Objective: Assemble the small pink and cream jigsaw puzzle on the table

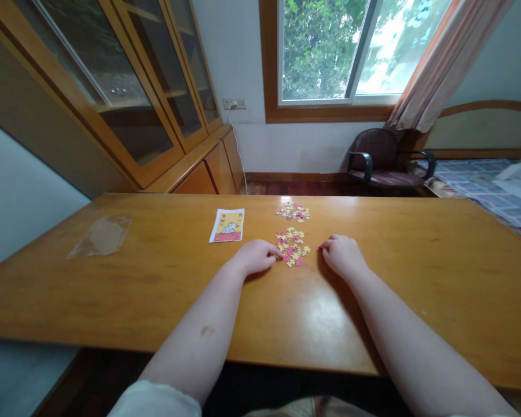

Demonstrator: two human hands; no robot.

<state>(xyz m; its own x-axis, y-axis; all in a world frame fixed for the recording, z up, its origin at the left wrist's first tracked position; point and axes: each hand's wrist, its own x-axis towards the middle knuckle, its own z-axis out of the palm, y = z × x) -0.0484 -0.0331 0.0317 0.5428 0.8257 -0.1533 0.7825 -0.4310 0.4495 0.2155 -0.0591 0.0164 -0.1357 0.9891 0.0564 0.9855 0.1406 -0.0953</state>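
Observation:
Two small heaps of loose jigsaw pieces in pink, yellow and white lie on the wooden table (156, 289). The nearer heap (292, 246) sits between my hands. My left hand (257, 256) rests knuckles up at its left edge, fingers curled, fingertips touching the pieces. My right hand (341, 255) lies to the right of the heap, fingers bent in a pinch on a small pink piece at its left tip. The farther heap (292, 212) lies behind, untouched. A picture card (227, 225) showing a white animal on yellow lies to the left.
A clear plastic bag (102, 235) lies flat at the table's far left. Behind the table stand a glass-fronted wooden cabinet (147, 104), a dark armchair (384, 159) under the window, and a bed (490, 185) at the right.

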